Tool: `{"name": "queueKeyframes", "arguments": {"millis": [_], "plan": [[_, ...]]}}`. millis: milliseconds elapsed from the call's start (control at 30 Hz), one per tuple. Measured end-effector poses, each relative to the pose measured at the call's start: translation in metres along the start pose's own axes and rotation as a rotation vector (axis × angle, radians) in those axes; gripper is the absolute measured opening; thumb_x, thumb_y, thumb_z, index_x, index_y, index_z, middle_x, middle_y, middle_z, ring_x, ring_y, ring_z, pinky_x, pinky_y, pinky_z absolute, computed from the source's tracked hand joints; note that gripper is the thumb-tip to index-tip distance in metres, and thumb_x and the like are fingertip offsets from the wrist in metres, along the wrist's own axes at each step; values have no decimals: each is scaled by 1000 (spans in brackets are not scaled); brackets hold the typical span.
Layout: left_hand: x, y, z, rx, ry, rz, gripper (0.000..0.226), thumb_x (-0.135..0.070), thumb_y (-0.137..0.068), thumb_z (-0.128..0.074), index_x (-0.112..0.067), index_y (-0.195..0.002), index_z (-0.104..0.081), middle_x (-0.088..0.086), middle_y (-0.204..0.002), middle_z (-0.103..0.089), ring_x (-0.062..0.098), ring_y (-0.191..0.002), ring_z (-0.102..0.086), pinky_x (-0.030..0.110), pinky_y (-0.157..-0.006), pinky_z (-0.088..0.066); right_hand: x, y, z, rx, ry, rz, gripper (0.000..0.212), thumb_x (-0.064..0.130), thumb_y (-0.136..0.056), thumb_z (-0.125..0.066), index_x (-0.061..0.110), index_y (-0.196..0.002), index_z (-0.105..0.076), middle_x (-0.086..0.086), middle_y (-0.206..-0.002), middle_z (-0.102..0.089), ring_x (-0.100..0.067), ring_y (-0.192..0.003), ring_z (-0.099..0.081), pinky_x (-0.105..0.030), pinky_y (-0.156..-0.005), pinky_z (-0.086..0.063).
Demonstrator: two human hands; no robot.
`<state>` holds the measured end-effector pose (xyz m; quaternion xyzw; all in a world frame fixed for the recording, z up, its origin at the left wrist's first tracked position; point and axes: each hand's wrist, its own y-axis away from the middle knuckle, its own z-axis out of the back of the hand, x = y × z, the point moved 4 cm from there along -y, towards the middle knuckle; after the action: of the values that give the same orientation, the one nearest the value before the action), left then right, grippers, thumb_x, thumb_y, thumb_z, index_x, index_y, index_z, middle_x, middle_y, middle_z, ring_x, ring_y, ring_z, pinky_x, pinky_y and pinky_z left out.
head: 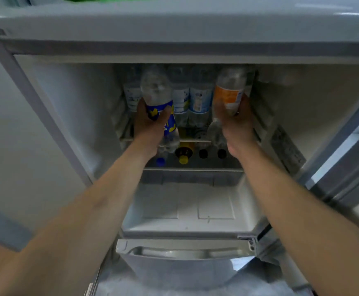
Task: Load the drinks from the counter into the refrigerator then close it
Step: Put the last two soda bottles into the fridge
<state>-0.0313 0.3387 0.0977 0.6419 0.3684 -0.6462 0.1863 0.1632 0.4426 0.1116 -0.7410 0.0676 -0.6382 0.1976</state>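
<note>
Inside the open refrigerator [71, 116], both my arms reach in toward the upper shelf [195, 141]. My left hand [150, 124] grips a clear bottle with a blue and yellow label [160, 103], fingers and thumb curled round its lower half, the bottle tilted with its base pointing into the fridge. My right hand [236, 122] holds a clear bottle with an orange label [227, 92] the same way, near the right wall. Between and behind the two stands a row of water bottles [198, 99] with pale blue labels, upright at the back of the shelf. On the shelf below, bottle caps face me: a blue one [160, 161], a yellow one [183, 159] and two black ones [203, 154]. Beneath that sits a white drawer [187, 208], and lower still the freezer door handle [182, 251].
</note>
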Motion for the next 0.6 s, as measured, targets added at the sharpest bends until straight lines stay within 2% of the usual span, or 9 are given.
{"name": "queueKeyframes", "arguments": {"millis": [33, 133, 200, 300, 367, 433, 500, 567, 600], "plan": [[-1, -6, -4, 4, -27, -16, 57, -23, -88, -72, -16, -139, -47, 2, -130, -63, 17, -118, -62, 42, -99, -54, -2, -5, -2, -11, 14, 5, 35, 35, -85, -75, 29, -115, -58, 4, -112, -69, -8, -103, -67, -25, -84, -56], [-3, -19, -15, 32, -34, -55, 59, -17, -89, -71, -15, -141, -43, 4, -134, -60, 18, -121, -60, 42, -102, -51, -5, -16, -7, -55, 43, -45, 36, 46, -78, -76, 50, -108, -55, 20, -110, -66, 10, -98, -63, -11, -73, -51], [-4, -24, -22, 33, -58, -87, 60, -13, -89, -70, -14, -142, -42, 6, -137, -57, 18, -123, -57, 40, -103, -50, -10, -21, -9, -93, 50, -58, 39, 46, -76, -78, 54, -106, -53, 21, -112, -65, 11, -100, -62, -12, -75, -50], [-5, -27, -32, 30, -54, -102, 59, -7, -89, -70, -9, -142, -43, 8, -137, -57, 18, -123, -56, 37, -103, -50, -19, -25, -14, -144, 59, -29, 41, 35, -80, -79, 44, -112, -55, 17, -109, -65, 8, -100, -62, -15, -79, -50], [-4, -28, -36, 24, -45, -114, 57, -5, -89, -69, -6, -141, -46, 10, -136, -58, 19, -121, -58, 38, -103, -50, -24, -26, -17, -178, 73, -3, 44, 27, -81, -79, 34, -116, -53, 19, -103, -62, 17, -90, -60, -7, -71, -48], [-4, -30, -36, 28, -67, -133, 56, -6, -88, -70, -6, -140, -47, 10, -136, -58, 19, -122, -58, 38, -103, -50, -27, -30, -18, -210, 98, 23, 48, 21, -81, -80, 27, -118, -48, 18, -101, -59, 19, -85, -59, -5, -67, -48], [-3, -32, -33, 37, -111, -160, 59, -11, -86, -73, -8, -139, -48, 10, -137, -55, 18, -122, -57, 38, -103, -50, -26, -34, -21, -224, 161, 27, 50, 23, -79, -81, 23, -117, -48, 17, -99, -59, 11, -88, -61, -11, -72, -50], [-3, -32, -27, 7, -152, -197, 67, -12, -80, -79, -8, -138, -46, 12, -137, -48, 18, -120, -57, 33, -101, -51, -26, -36, -23, -233, 240, 28, 53, 32, -77, -82, 20, -117, -50, 15, -105, -60, -4, -98, -61, -26, -82, -52], [-1, -31, -24, 4, -142, -212, 71, -10, -77, -81, -7, -137, -43, 12, -136, -49, 17, -119, -58, 31, -98, -53, -26, -37, -23, -240, 291, 24, 57, 38, -77, -82, 18, -121, -51, 8, -112, -61, -12, -104, -61, -32, -86, -52]]}}
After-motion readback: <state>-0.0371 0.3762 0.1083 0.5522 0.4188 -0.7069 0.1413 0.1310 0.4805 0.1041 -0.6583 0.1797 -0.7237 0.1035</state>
